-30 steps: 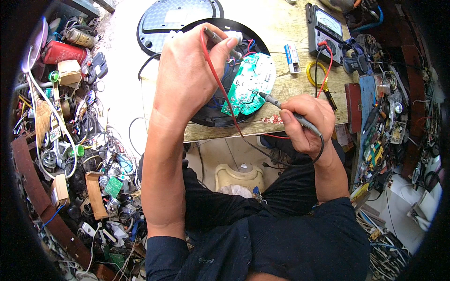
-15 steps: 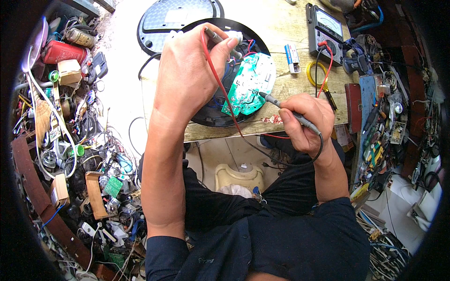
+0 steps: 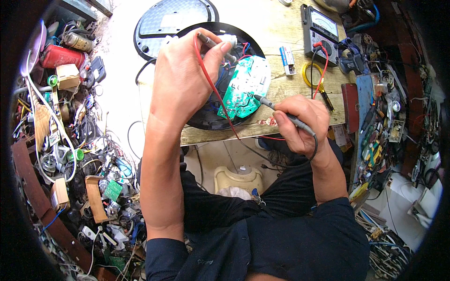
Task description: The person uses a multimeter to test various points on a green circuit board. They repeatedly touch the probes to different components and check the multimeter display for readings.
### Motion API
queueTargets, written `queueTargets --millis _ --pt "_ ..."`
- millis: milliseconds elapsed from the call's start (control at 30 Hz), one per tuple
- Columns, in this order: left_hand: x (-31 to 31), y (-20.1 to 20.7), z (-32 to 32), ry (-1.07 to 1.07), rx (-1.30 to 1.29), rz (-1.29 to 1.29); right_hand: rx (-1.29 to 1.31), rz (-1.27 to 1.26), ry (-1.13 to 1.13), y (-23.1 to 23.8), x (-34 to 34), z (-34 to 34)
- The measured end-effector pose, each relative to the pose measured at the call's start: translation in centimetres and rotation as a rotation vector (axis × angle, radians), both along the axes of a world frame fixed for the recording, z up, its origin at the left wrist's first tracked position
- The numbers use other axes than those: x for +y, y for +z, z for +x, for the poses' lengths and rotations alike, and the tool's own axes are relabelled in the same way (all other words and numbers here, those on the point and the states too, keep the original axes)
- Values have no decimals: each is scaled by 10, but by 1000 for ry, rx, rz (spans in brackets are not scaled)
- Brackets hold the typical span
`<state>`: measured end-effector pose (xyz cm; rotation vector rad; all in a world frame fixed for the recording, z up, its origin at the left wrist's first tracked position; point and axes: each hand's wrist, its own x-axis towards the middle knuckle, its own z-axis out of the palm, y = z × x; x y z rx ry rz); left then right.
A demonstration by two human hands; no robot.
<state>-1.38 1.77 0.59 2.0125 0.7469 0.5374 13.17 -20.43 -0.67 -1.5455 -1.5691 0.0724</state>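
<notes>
A green circuit board (image 3: 244, 87) lies tilted in an open round black housing (image 3: 206, 122). My right hand (image 3: 303, 121) grips a grey test probe (image 3: 285, 112), its tip at the board's lower middle. Above the housing, my left hand (image 3: 183, 75) is closed on a second grey probe (image 3: 206, 39) with a red lead. That probe points toward the board's upper left; whether its tip touches anything I cannot tell. Wires and a white part (image 3: 228, 39) show inside the housing. Both leads hang below my hands. An analog multimeter (image 3: 323, 35) stands at the table's far right with red and black leads plugged in.
A round black cover (image 3: 174, 19) lies behind the housing. On the wooden table (image 3: 281, 86) are a small blue-and-white box (image 3: 287, 61) and a yellow-rimmed magnifier (image 3: 313, 75). Heaped electronic scrap (image 3: 112, 189) fills the left side; tools and parts (image 3: 375, 136) crowd the right.
The whole view has shifted slightly, with the table's things a little further left. Both hands keep hold of their probes, the right one still at the board.
</notes>
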Motion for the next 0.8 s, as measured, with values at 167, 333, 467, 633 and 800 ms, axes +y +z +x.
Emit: queueTargets --millis 167,333,467,633,800 --pt "1 -9 2 10 -163 119 -1 -5 -1 0 0 0" --pt "0 -10 3 10 -168 112 -2 -7 -2 0 0 -1" --pt "0 2 0 -4 8 -4 2 -1 -1 0 0 0" --pt "-1 2 -1 -1 6 -5 2 7 -12 0 1 -1" --pt "-1 2 -1 -1 9 1 -13 -11 -9 2 1 -1"
